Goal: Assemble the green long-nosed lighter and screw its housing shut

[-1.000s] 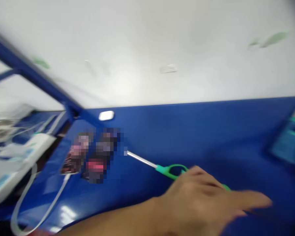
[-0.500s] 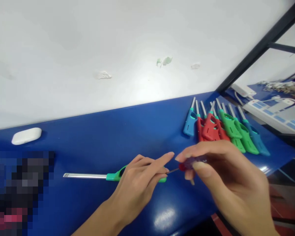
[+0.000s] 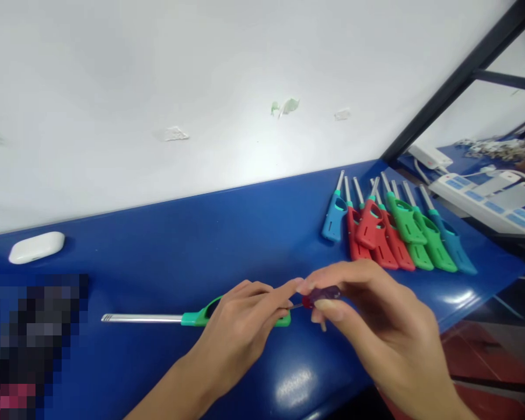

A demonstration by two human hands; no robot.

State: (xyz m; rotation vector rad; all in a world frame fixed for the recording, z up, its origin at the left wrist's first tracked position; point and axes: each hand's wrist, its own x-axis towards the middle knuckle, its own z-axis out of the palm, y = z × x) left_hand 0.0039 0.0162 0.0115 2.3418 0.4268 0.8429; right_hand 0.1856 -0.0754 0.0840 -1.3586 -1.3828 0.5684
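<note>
A green long-necked lighter (image 3: pixel 192 318) lies flat on the blue table (image 3: pixel 227 233), its metal tube pointing left. My left hand (image 3: pixel 245 324) rests on the lighter's handle, fingers curled over it and the index finger stretched toward the butt end. My right hand (image 3: pixel 376 326) pinches a small screwdriver (image 3: pixel 319 296) with a dark purple and red handle, its thin tip aimed at the lighter's rear end, right beside my left fingertip.
Several lighters, blue, red and green (image 3: pixel 389 227), lie in a row at the right of the table. A white earbud case (image 3: pixel 35 247) sits at the far left by the white wall. Power strips (image 3: pixel 481 198) lie beyond a black frame post on the right.
The view swung from a blurred leftward look to the table's right side. My right hand came in with the screwdriver; since half a second ago both hands shifted slightly left.
</note>
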